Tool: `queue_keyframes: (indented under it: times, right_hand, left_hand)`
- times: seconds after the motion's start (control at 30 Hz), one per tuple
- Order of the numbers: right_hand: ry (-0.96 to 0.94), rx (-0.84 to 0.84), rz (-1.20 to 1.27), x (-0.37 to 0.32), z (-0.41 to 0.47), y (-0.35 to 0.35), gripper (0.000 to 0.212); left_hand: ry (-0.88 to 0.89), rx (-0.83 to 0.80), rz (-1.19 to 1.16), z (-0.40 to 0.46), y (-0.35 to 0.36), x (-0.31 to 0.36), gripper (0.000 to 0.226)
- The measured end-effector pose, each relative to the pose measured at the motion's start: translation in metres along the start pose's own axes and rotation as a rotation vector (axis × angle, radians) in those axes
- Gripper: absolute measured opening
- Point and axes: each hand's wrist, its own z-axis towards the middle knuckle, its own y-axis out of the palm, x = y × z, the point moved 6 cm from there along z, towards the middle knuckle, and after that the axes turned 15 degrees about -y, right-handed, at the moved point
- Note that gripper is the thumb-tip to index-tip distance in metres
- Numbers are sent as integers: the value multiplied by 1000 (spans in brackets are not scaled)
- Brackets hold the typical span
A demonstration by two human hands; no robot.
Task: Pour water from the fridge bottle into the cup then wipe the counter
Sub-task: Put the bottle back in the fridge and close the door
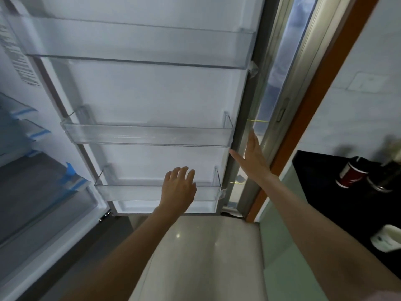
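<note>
The fridge door [152, 94] stands wide open in front of me, its clear door shelves [149, 135] showing nothing in them. My left hand [179, 187] hovers in front of the lowest door shelf [130, 191], fingers apart, holding nothing. My right hand [252, 158] lies flat with fingers spread against the door's outer edge [240, 127]. A red and black cup [350, 174] stands on the black counter [321, 187] at the far right. I see no bottle.
The fridge interior [32, 170] with blue-taped drawers opens at the left. A window frame [288, 83] and an orange-brown door frame [314, 101] rise right of the door. A dark metal container [384, 181] and a white object [387, 237] sit on the counter. Pale floor [195, 257] lies below.
</note>
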Motion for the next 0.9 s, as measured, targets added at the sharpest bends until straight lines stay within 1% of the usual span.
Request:
queue_keyframes:
  times: [0.1, 0.2, 0.3, 0.37, 0.53, 0.63, 0.8, 0.9]
  right_hand:
    - [-59, 23, 123, 1, 23, -5, 103]
    - [-107, 21, 182, -5, 35, -3, 109]
    - [-175, 97, 196, -13, 36, -1, 114]
    - [-197, 130, 219, -12, 34, 1, 112]
    - [-179, 173, 283, -16, 20, 0, 104]
    - [-178, 178, 326, -18, 8, 3, 102]
    - [-231, 192, 247, -15, -22, 6, 103]
    - [-272, 164, 230, -21, -43, 6, 95]
  left_hand:
    - [24, -11, 9, 10, 7, 6, 41]
    - [40, -28, 23, 14, 16, 12, 43]
    - [35, -35, 29, 14, 22, 16, 44]
    - [34, -38, 32, 13, 24, 17, 45]
    - [46, -39, 44, 3, 25, 22, 44]
    - [66, -34, 46, -13, 22, 29, 45]
    - [153, -16, 1, -55, 16, 54, 47]
    - [252, -1, -3, -83, 12, 75, 50]
